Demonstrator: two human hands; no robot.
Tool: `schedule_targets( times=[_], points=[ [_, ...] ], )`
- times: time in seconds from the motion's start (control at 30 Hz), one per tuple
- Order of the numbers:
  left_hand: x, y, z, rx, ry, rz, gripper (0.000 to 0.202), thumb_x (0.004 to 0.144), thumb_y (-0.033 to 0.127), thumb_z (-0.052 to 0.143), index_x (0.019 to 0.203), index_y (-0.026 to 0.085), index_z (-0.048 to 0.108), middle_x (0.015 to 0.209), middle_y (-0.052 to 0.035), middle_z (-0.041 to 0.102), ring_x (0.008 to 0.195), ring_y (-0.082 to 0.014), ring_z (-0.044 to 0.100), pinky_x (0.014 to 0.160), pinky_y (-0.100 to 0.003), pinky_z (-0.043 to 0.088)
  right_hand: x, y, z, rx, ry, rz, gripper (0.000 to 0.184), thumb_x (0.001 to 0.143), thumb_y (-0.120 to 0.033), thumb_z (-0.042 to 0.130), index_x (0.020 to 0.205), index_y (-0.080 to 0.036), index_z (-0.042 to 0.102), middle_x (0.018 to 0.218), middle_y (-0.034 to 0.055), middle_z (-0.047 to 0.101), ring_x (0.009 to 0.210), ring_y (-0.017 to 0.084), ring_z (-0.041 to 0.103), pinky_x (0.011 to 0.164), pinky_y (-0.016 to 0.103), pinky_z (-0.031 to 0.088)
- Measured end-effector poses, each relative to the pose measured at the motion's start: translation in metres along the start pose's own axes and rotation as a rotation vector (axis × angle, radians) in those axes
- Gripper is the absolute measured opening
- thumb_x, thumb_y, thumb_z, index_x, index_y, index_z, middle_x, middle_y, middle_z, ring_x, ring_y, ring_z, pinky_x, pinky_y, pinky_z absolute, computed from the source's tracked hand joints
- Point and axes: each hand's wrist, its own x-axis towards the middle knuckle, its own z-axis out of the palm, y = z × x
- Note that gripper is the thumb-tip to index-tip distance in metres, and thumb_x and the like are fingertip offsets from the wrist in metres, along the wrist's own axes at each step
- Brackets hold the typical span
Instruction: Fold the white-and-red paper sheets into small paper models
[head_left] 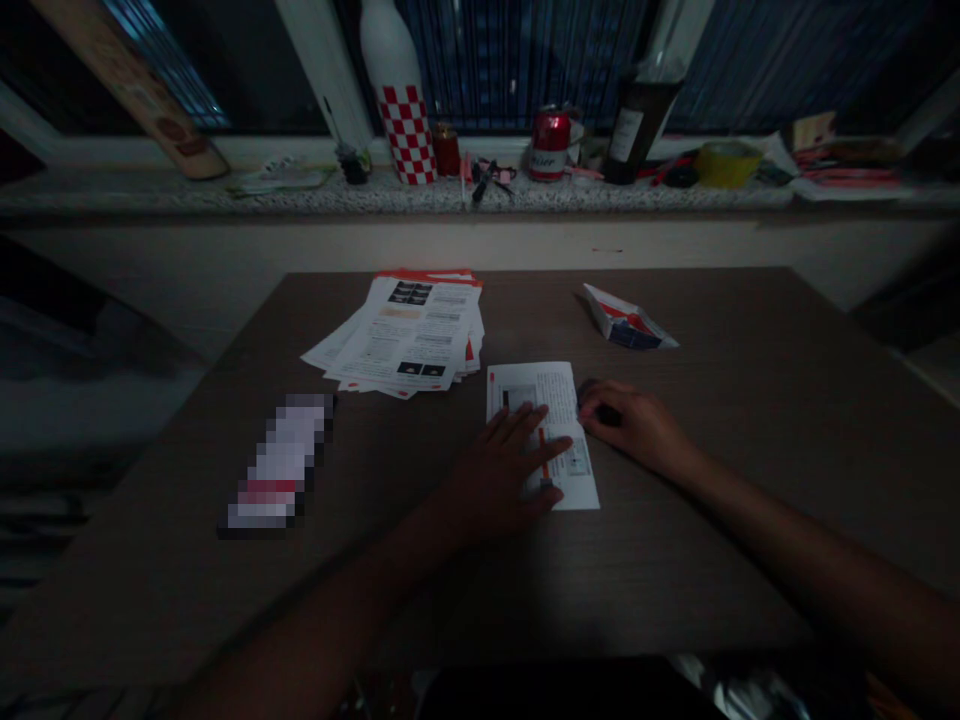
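Note:
A printed sheet of paper (555,385), apparently folded in half lengthwise, lies flat on the table in front of me. My left hand (506,465) rests palm down on it with the fingers spread, covering its left and middle part. At the sheet's right edge is my right hand (637,420), its fingers curled and thumb and fingertips closed at that edge. A folded paper boat (630,322), white with red and dark print, sits on the table beyond my right hand.
The brown table (712,570) holds a loose stack of printed sheets (420,335) at the back left and a phone (281,465) nearer me. Behind, a windowsill (300,205) carries a checkered bottle (405,110), a red can (550,145) and a dark bottle (634,125).

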Motion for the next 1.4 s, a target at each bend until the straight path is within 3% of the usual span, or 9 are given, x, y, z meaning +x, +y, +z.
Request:
schedule_targets(
  times=[0.2,0.57,0.9,1.17,1.3,1.4],
  points=[
    [0.0,0.001,-0.001,0.004,0.004,0.007,0.068,0.1,0.052,0.068,0.162,0.038,0.046,0.18,-0.0029,0.022,0.166,-0.0319,0.017,0.135,-0.057,0.019,0.006,0.001,0.001,-0.048,0.037,0.019,0.005,0.095,-0.023,0.069,0.091,-0.023,0.071,0.101,0.0069,0.075,0.092,0.025,0.072,0.084,0.039,0.057],
    [0.001,-0.001,0.001,0.032,0.007,0.022,0.069,0.1,0.054,0.067,0.163,0.039,0.044,0.18,-0.0027,0.021,0.167,-0.032,0.017,0.135,-0.059,0.015,0.054,0.034,0.003,-0.147,0.138,0.062,0.005,0.092,-0.022,0.07,0.087,-0.021,0.071,0.095,0.0086,0.075,0.087,0.026,0.07,0.082,0.04,0.055],
    [0.001,-0.001,0.001,0.023,0.002,0.018,0.069,0.1,0.056,0.068,0.162,0.039,0.045,0.179,-0.0037,0.022,0.166,-0.0326,0.018,0.135,-0.06,0.017,0.08,0.043,0.002,-0.219,0.159,0.132,0.009,0.091,-0.016,0.068,0.083,-0.02,0.07,0.092,0.0095,0.074,0.086,0.024,0.068,0.084,0.036,0.052],
    [0.007,-0.007,0.0,0.052,0.018,-0.021,0.069,0.101,0.059,0.064,0.163,0.038,0.044,0.179,-0.006,0.024,0.165,-0.0333,0.022,0.134,-0.061,0.019,0.072,0.044,-0.005,-0.147,0.136,0.17,0.004,0.092,-0.021,0.071,0.088,-0.021,0.073,0.094,0.0082,0.076,0.085,0.025,0.069,0.081,0.038,0.054],
    [0.009,-0.01,0.001,0.06,0.02,-0.02,0.069,0.101,0.06,0.064,0.163,0.037,0.044,0.178,-0.006,0.025,0.165,-0.0334,0.022,0.134,-0.06,0.017,0.065,0.042,-0.007,-0.118,0.059,0.103,0.006,0.091,-0.028,0.076,0.091,-0.021,0.075,0.094,0.0069,0.074,0.083,0.023,0.068,0.078,0.037,0.054],
    [0.009,-0.011,0.002,0.062,0.034,-0.015,0.069,0.101,0.06,0.064,0.163,0.037,0.045,0.178,-0.0057,0.025,0.165,-0.0328,0.021,0.134,-0.06,0.017,0.065,0.041,-0.007,-0.105,-0.003,0.017,0.007,0.09,-0.028,0.077,0.089,-0.022,0.076,0.096,0.0066,0.073,0.088,0.023,0.068,0.084,0.039,0.055]
  ],
)
